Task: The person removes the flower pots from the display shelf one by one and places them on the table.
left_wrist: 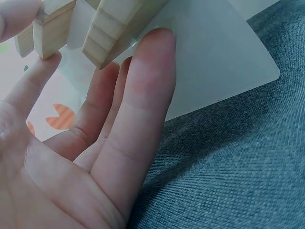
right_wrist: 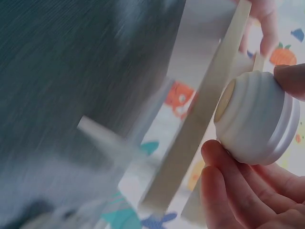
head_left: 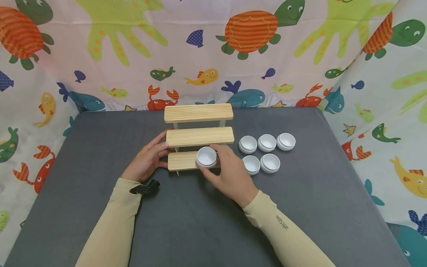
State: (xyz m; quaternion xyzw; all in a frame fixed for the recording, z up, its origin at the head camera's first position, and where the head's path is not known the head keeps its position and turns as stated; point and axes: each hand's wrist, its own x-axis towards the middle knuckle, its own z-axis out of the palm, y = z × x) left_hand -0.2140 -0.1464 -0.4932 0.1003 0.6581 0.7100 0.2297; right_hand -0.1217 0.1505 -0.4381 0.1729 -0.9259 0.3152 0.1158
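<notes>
A three-tier wooden display stand (head_left: pixel 200 137) with pale side panels (left_wrist: pixel 219 62) stands on the grey table. At the left end of its middle board is my left hand (head_left: pixel 145 159), which grips that end between thumb and fingers. My right hand (head_left: pixel 233 176) pinches a small white bowl (head_left: pixel 206 156) between thumb and fingers, over the lowest board (head_left: pixel 181 161). Ridged sides and a tan base show on this bowl (right_wrist: pixel 259 117) in the right wrist view. Whether its base touches the board I cannot tell.
Right of the stand, several more small white bowls (head_left: pixel 270 163) stand in two rows on the grey tabletop (head_left: pixel 317 193). Behind and beside the table hangs a curtain (head_left: pixel 186 55) printed with sea animals.
</notes>
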